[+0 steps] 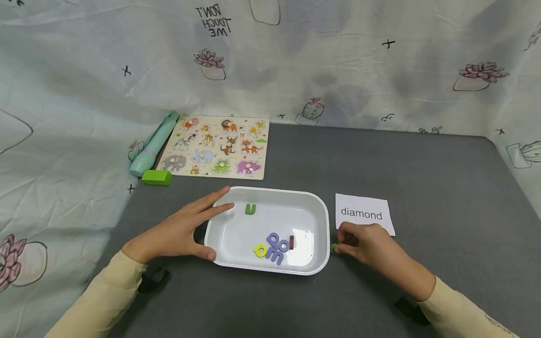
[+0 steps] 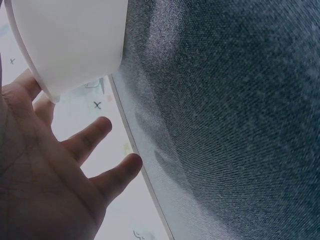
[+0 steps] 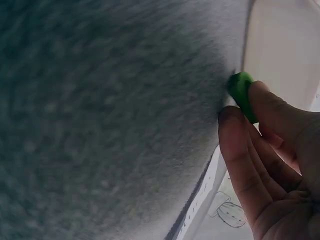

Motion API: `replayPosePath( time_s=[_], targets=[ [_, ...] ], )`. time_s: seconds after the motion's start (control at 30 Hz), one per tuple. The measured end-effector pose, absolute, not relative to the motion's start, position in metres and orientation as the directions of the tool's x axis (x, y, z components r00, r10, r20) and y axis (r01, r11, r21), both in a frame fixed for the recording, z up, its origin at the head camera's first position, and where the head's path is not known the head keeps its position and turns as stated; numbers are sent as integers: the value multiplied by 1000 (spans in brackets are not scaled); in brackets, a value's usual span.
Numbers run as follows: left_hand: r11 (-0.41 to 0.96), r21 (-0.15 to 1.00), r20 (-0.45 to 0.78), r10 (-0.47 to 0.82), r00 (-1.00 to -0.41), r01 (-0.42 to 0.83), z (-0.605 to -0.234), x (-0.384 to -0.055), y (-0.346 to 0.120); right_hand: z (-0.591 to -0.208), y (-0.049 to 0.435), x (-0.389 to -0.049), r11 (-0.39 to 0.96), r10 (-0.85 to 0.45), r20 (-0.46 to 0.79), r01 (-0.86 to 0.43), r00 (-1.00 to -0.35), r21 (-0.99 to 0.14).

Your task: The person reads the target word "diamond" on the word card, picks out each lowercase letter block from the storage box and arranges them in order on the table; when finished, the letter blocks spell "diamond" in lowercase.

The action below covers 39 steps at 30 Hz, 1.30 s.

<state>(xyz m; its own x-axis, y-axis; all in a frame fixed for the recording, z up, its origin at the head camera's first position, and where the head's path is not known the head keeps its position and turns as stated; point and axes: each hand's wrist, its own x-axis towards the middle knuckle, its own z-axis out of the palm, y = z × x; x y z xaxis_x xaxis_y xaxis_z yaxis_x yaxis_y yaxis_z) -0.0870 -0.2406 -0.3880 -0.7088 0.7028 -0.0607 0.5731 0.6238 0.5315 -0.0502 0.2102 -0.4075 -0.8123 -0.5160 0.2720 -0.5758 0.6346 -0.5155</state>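
My right hand (image 1: 372,241) pinches a small green letter piece (image 3: 243,95) between thumb and fingers, low over the table beside the tray's right wall. Most of that piece is hidden by the fingers. My left hand (image 1: 181,227) is spread at the left end of the white tray (image 1: 270,191), with thumb and fingertips at its rim. Inside the tray, a green u-shaped letter (image 1: 250,209) lies toward the back left. Nearer the front are several purple letters (image 1: 275,256) in a cluster, a yellow letter (image 1: 256,251) and a narrow dark red piece (image 1: 291,242).
A white card (image 1: 359,202) printed "diamond" lies just behind my right hand. At the back left are an animal puzzle board (image 1: 194,141), a green block (image 1: 157,177) and a rolled teal item (image 1: 156,143). A patterned cloth (image 1: 338,61) hangs behind the grey table (image 1: 444,197).
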Motion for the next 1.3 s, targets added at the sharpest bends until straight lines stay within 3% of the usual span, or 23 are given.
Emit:
replayPosePath(
  time_s=[0.53,1.07,1.3],
  targets=[
    [653,537,-96,676,-731,534,-384,-86,-239,-415,205,-46,676,-550,341,-646,-763,-355],
    [641,536,-80,686,-723,549,-386,-86,-240,-404,202,-46,722,-523,333,-615,-785,-316],
    [634,536,-77,695,-715,558,-384,-87,-240,-365,190,-57,621,-568,484,-733,-665,-279]
  ],
)
